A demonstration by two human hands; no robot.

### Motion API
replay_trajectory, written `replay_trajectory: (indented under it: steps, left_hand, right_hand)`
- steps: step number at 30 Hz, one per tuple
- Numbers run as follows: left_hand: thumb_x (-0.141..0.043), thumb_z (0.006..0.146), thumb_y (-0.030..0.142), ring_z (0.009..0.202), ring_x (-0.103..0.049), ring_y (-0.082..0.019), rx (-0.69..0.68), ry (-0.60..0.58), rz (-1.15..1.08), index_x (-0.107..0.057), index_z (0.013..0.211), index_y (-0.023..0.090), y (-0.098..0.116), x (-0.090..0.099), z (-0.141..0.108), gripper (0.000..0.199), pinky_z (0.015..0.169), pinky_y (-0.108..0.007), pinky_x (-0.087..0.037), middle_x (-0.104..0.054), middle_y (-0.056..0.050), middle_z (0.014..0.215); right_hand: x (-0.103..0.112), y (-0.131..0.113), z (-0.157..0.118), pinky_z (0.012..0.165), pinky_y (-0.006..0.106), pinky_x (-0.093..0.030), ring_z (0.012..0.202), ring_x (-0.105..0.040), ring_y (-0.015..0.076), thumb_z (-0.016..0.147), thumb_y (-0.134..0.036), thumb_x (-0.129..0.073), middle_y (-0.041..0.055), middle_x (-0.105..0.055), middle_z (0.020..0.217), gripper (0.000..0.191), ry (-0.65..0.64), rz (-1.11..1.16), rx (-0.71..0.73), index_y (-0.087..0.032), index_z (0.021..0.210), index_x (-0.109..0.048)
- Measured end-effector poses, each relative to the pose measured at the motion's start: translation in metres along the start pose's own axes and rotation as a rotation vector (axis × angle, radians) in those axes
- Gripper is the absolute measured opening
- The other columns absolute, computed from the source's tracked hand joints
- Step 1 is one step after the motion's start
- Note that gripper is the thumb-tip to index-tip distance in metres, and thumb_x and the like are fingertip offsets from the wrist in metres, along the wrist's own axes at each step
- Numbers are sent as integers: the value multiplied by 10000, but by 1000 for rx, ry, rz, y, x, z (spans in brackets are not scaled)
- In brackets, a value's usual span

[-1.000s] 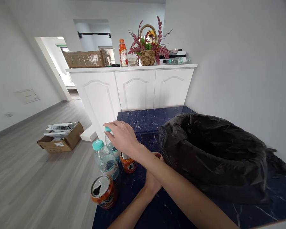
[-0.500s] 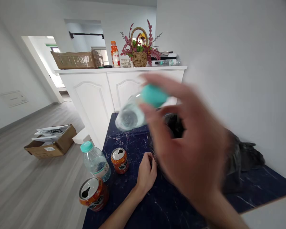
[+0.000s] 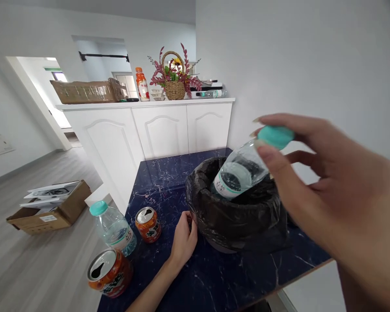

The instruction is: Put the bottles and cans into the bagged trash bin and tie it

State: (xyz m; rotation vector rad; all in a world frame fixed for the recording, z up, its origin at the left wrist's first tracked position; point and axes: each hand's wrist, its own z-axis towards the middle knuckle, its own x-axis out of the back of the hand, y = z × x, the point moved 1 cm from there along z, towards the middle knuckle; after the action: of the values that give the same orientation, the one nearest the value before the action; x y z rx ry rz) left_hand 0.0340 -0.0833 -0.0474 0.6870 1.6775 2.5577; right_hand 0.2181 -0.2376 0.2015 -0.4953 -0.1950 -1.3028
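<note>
My right hand [image 3: 331, 186] pinches the turquoise cap of a clear plastic water bottle [image 3: 237, 173] between thumb and fingers. The bottle is tilted, its base down inside the mouth of a trash bin lined with a black bag [image 3: 240, 223]. At the bin's left side, my left hand [image 3: 184, 236] rests on the table with its fingers curled; whether they hold anything is hidden. To its left stand an orange drink can [image 3: 148, 225], a second water bottle [image 3: 115, 232] with a turquoise cap, and a nearer orange can [image 3: 110, 273]. Both cans have opened tops.
The dark blue marbled table [image 3: 162, 177] meets a white cabinet [image 3: 113, 134]. On that cabinet are a cardboard box [image 3: 84, 92], an orange-capped bottle [image 3: 142, 84], a flower basket [image 3: 174, 90] and a lying bottle [image 3: 213, 93]. An open carton [image 3: 56, 208] sits on the floor at left.
My right hand has moved right and away from my face, bringing the bottle down into the bin's mouth. The view has turned slightly right. My left hand stays beside the bin.
</note>
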Motion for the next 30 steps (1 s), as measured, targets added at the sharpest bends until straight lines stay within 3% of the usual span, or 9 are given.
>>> replay_trajectory:
  steps: [3, 9, 12, 15, 18, 24, 27, 30]
  left_hand:
    - [-454, 1072, 443, 814, -636, -230, 6, -8, 11, -560, 955, 229, -2, 0, -1, 267, 762, -350, -511, -669, -53, 905]
    - [-442, 1083, 490, 820, -628, -235, 23, -41, 12, -548, 946, 229, -1, 0, -2, 313, 726, -335, -489, -654, -58, 917]
    - [-466, 1075, 483, 872, -641, -249, 26, -46, 7, -536, 933, 230, 1, 0, -2, 298, 767, -350, -506, -648, -62, 921]
    - [-488, 1070, 473, 926, -648, -261, 25, -43, 2, -525, 907, 236, 1, 0, -2, 290, 830, -370, -524, -637, -58, 906]
    - [-494, 1070, 472, 923, -644, -257, 16, -40, -4, -536, 907, 236, 0, 0, -2, 289, 861, -379, -528, -635, -54, 902]
    - [-484, 1075, 475, 812, -618, -241, 33, -45, 10, -586, 960, 224, -2, -2, -2, 294, 742, -348, -501, -667, -67, 919]
    - [-481, 1076, 465, 861, -627, -246, 5, -54, 13, -595, 982, 219, -3, -2, -1, 288, 839, -373, -522, -671, -73, 958]
    - [-485, 1073, 437, 967, -646, -268, -41, -54, 15, -619, 1057, 211, -4, -1, -1, 264, 953, -412, -521, -683, -95, 1045]
  right_hand:
    - [-17, -4, 1, 588, 332, -587, 716, -722, 182, 1067, -353, -592, 67, -762, 1210, 274, -44, 79, -51, -328, 1325, -682]
    - [-45, 6, 0, 663, 342, -583, 667, -701, 175, 1036, -289, -643, 42, -793, 1118, 224, -218, 96, -7, -290, 1251, -705]
    - [-56, 10, -3, 678, 352, -579, 708, -723, 192, 1017, -289, -674, 19, -806, 1075, 219, -298, 59, 0, -294, 1233, -713]
    - [-64, 13, -5, 747, 378, -596, 874, -777, 232, 1002, -272, -688, 5, -814, 1127, 222, -389, 37, 5, -300, 1220, -725]
    - [-70, 15, -3, 788, 405, -609, 979, -794, 267, 965, -248, -730, -14, -824, 1127, 229, -486, 31, -17, -311, 1184, -752]
    - [-72, 20, 0, 804, 400, -654, 914, -818, 255, 965, -260, -710, -6, -845, 1044, 173, -593, 130, -71, -302, 1099, -811]
    - [-70, 20, -2, 809, 363, -668, 918, -821, 229, 992, -236, -656, -5, -845, 1070, 203, -633, 237, -86, -298, 1103, -813]
    - [-67, 20, -3, 741, 339, -664, 881, -819, 219, 1026, -245, -607, -14, -845, 1059, 233, -584, 240, -93, -326, 1086, -817]
